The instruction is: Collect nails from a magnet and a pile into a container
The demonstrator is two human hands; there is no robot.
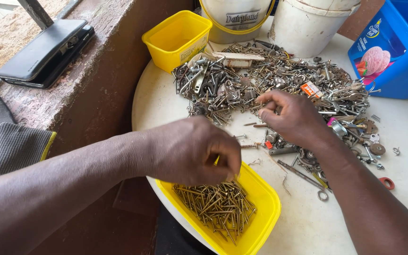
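Sorting step, I'd judge: my left hand [192,151] hangs with fingers pinched together over the near yellow tub [265,208] of brass screws [216,208], can't tell if it grips one; my right hand [293,115] is pinched into the hardware pile [279,80] mid-table [157,101], apparently on a small piece. Next move calls for a clean single-screw pick. Far yellow tub [175,38] looks empty; white buckets' [308,23] contents hidden.

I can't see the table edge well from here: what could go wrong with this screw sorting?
The yellow tub of screws overhangs the round table's edge; the left hand above it could tip it. The right hand is picking in a pile of mixed metal hardware with sharp points. Loose washers near the rim might roll off.
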